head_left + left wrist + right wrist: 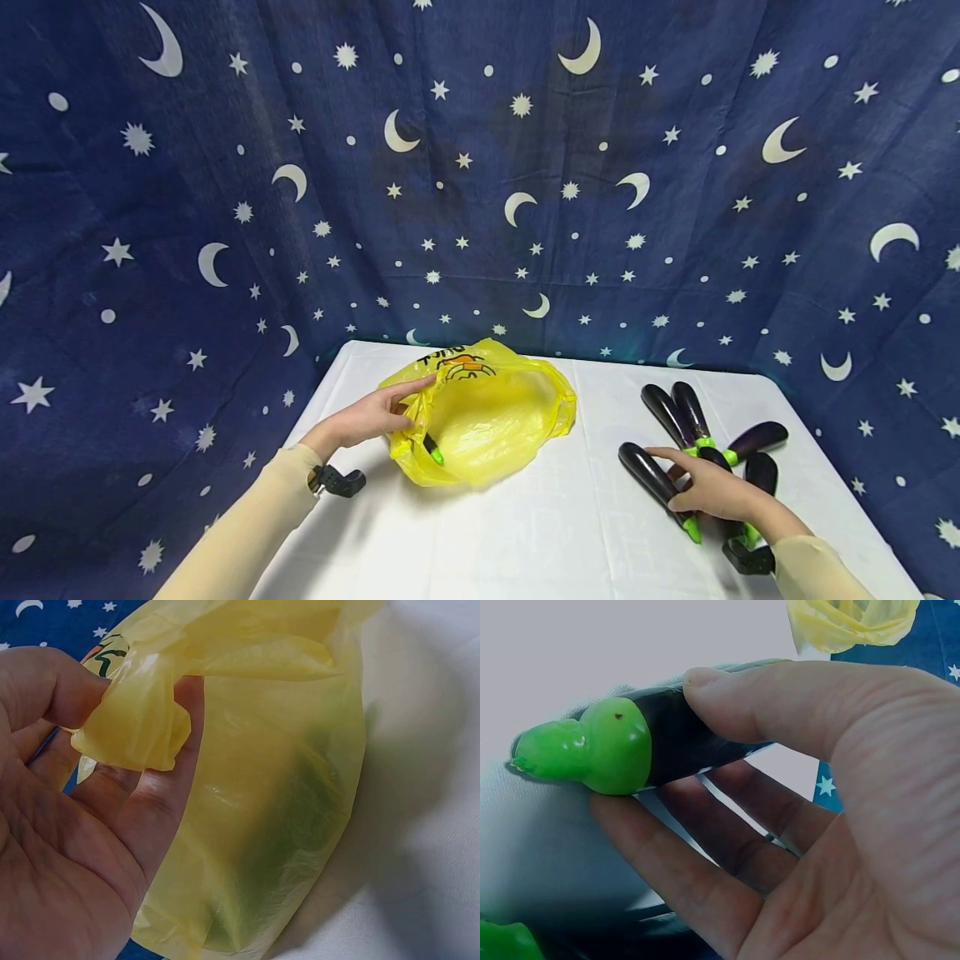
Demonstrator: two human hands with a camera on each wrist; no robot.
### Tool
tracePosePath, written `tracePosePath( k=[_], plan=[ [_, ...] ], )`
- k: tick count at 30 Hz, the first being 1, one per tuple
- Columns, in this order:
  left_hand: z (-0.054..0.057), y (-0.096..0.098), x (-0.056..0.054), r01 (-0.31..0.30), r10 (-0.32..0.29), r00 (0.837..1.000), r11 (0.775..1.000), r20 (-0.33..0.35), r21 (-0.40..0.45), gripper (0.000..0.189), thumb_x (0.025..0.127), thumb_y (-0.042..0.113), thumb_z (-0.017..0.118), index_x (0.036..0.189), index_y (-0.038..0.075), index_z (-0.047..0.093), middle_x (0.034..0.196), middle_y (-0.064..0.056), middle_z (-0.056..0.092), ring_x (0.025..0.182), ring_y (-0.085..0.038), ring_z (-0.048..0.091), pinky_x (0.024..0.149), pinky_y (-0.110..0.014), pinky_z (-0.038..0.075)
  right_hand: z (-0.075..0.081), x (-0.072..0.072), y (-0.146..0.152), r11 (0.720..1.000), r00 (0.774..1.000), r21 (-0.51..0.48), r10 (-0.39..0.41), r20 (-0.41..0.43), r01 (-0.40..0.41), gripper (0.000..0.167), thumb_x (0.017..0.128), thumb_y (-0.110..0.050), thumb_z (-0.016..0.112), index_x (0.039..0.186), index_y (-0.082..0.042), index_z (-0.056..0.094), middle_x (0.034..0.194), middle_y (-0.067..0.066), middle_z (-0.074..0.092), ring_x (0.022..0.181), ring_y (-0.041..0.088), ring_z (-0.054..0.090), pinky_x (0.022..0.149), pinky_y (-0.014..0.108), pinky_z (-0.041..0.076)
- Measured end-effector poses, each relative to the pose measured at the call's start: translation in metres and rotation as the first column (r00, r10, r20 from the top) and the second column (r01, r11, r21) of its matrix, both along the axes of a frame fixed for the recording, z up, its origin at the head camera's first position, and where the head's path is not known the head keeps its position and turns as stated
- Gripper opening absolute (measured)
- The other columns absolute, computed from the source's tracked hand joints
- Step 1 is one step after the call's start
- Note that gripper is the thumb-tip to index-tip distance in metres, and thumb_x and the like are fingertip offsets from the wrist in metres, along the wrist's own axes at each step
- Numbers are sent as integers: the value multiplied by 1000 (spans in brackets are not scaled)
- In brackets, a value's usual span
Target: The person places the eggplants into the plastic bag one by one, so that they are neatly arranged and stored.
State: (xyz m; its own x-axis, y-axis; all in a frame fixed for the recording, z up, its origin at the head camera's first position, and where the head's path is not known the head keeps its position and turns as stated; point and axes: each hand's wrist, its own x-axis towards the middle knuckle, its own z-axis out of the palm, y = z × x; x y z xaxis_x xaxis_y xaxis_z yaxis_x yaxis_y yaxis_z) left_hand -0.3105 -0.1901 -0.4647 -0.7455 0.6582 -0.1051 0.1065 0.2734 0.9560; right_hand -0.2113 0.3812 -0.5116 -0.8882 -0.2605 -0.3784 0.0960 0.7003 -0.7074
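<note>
A yellow plastic bag lies with its mouth wide on the left half of the table. My left hand pinches its left rim, bunching the plastic between thumb and fingers. Inside, near that rim, shows the green tip of an eggplant; in the left wrist view a long dark shape shows through the plastic. On the right, my right hand grips a dark purple eggplant, thumb on one side and fingers on the other. Its bright green cap points toward the front of the table.
Several more eggplants lie around my right hand, among them one at the back, one to the right and one partly hidden beside my wrist. A white cloth covers the table. Behind hangs a blue curtain with moons and stars.
</note>
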Motion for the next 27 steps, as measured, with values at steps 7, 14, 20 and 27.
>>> tracePosePath(
  k=[7, 14, 20, 27],
  plan=[
    [0, 1, 0, 7, -7, 1000, 1000, 3, 15, 83, 92, -2, 64, 163, 22, 29, 168, -10, 21, 127, -28, 54, 90, -38, 56, 5, 0, -2, 997, 1000, -83, -13, -4, 13, 86, 84, -6, 79, 159, -11, 36, 121, 21, 56, 87, 27, 62, 62, 44, 56],
    [0, 0, 1, 12, -12, 1000, 1000, -1, 18, 83, 92, -3, 63, 164, 22, 28, 168, -10, 23, 126, -29, 55, 89, -37, 57, 12, -4, -7, 974, 1000, -227, -24, 5, 24, 88, 88, -9, 77, 162, -13, 29, 127, 24, 50, 84, 27, 62, 63, 43, 57],
    [-1, 0, 1, 34, -35, 999, 998, 10, 57, 84, 92, -8, 59, 164, 19, 26, 166, -13, 26, 121, -31, 59, 87, -38, 57, 16, -10, -13, 937, 1000, -350, 8, -19, -14, 88, 93, -10, 74, 163, -11, 21, 132, 27, 48, 95, 30, 67, 69, 44, 59],
    [0, 0, 2, 16, -16, 1000, 999, 8, 39, 84, 91, -7, 60, 164, 22, 28, 166, -11, 27, 117, -27, 61, 86, -39, 58, 19, -17, -24, 917, 999, -399, 0, -40, -16, 88, 93, -11, 73, 164, -12, 21, 131, 26, 52, 102, 33, 69, 75, 47, 59]
  ],
)
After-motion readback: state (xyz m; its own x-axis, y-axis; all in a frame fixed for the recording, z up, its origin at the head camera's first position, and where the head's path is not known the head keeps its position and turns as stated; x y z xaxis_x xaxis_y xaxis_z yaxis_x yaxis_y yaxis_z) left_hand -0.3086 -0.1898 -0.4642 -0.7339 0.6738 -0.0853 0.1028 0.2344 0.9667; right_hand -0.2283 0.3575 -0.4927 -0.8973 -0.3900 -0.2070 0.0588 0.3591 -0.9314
